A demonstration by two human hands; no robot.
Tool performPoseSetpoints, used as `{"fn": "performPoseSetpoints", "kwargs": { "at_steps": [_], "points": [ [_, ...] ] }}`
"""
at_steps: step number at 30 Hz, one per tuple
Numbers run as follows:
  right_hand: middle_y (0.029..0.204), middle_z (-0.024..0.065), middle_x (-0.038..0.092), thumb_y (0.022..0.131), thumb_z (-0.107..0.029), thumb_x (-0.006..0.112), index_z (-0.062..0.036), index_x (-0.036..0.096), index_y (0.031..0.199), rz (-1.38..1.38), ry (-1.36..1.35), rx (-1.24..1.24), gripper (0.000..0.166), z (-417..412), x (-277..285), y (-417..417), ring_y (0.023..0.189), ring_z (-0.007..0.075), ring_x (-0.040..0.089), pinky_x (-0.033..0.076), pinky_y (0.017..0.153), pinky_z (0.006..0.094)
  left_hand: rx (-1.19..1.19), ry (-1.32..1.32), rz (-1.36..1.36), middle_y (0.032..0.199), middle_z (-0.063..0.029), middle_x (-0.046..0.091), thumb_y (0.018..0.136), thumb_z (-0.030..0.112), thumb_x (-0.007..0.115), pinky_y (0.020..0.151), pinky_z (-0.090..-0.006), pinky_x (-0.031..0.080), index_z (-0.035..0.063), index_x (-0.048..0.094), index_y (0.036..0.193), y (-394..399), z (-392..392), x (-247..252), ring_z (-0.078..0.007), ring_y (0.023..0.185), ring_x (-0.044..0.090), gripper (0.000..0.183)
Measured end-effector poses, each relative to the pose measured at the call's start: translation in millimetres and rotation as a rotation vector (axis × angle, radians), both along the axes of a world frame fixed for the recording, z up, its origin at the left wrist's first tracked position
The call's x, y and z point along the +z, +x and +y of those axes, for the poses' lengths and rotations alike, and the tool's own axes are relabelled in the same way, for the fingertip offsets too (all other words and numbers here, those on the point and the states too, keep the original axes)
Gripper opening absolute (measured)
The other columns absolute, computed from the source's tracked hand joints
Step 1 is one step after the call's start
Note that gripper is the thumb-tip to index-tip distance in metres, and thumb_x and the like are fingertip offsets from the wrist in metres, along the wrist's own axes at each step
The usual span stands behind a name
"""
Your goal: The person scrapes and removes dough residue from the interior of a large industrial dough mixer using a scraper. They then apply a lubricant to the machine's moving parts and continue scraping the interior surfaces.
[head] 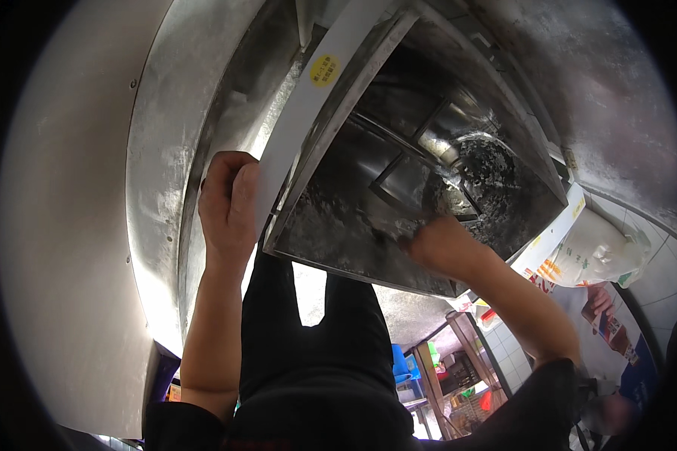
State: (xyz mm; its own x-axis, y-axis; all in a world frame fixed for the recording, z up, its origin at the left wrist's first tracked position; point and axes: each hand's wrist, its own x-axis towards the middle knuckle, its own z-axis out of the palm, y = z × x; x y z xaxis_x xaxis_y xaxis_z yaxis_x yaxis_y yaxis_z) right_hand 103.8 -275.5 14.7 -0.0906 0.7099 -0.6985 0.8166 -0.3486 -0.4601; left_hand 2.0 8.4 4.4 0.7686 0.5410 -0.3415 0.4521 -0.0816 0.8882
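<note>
A large, grimy metal box or tank (338, 237), with metal bars and dark patches inside, stands tilted before me. My left hand (230, 203) is closed around the edge of a long white panel (293, 113) along the box's left side; a round yellow sticker (325, 70) bearing writing is on that panel. Over the lower inner surface of the box is my right hand (445, 248), blurred, its fingers curled. Whether it holds anything cannot be told. Just above it lie a dark flat bar (398, 203) and a bright, scaly round area (457, 200).
Curved sheet-metal walls rise at left (163, 141) and upper right (615, 101). To the right are a filled plastic bag (592, 248) and a printed poster (615, 332). Shelving (434, 377) with coloured items stands at the lower right, beside white wall tiles (508, 349).
</note>
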Motion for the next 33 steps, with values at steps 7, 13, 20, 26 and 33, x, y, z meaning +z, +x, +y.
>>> {"fn": "performPoseSetpoints", "kwargs": {
  "at_steps": [7,13,20,26,33],
  "points": [
    [0.069,0.009,0.065,0.079,-0.015,0.056,-0.011,0.067,0.081,-0.092,-0.041,-0.102,0.012,-13,-47,-24,0.068,0.0279,0.066,0.051,0.055,0.0402,-0.009,0.01,-0.064,0.078,0.0008,0.054,0.094,0.025,0.055,0.066,-0.0223,0.038,0.0027,0.056,0.094,2,-1,-1,-0.007,0.072,0.045,0.023],
    [0.077,0.0114,0.067,0.081,-0.012,0.053,-0.0104,0.067,0.086,-0.051,-0.234,-0.094,0.015,-45,8,-14,0.077,0.0302,0.067,0.053,0.06,0.0404,0.016,-0.038,-0.053,0.078,0.0012,0.054,0.094,0.027,0.056,0.065,-0.0212,0.038,0.0026,0.056,0.094,-1,-2,-3,-0.0065,0.072,0.045,0.025],
    [0.074,0.0126,0.066,0.083,-0.015,0.052,-0.0104,0.066,0.095,-0.121,-0.176,-0.156,0.018,-67,-28,-37,0.07,0.0302,0.066,0.053,0.057,0.0401,0.0,-0.023,-0.043,0.079,0.0007,0.055,0.094,0.029,0.056,0.066,-0.022,0.039,0.0021,0.057,0.094,-3,0,-5,-0.0072,0.073,0.046,0.027],
    [0.062,0.0095,0.062,0.077,-0.012,0.055,-0.0101,0.066,0.086,-0.126,0.036,-0.092,0.015,-64,-7,-18,0.064,0.0281,0.066,0.05,0.051,0.0405,0.013,-0.003,0.011,0.081,-0.0013,0.056,0.095,0.032,0.054,0.069,-0.0239,0.041,0.0027,0.057,0.094,-1,-1,-2,-0.0092,0.075,0.049,0.029],
    [0.062,0.01,0.063,0.074,-0.01,0.057,-0.0118,0.067,0.082,-0.097,0.073,-0.111,0.014,-59,-20,-14,0.063,0.028,0.066,0.05,0.051,0.0398,-0.03,0.036,0.024,0.081,-0.0012,0.056,0.095,0.032,0.053,0.069,-0.0242,0.041,0.0034,0.058,0.093,-3,2,-4,-0.0092,0.076,0.049,0.029]
  ]
}}
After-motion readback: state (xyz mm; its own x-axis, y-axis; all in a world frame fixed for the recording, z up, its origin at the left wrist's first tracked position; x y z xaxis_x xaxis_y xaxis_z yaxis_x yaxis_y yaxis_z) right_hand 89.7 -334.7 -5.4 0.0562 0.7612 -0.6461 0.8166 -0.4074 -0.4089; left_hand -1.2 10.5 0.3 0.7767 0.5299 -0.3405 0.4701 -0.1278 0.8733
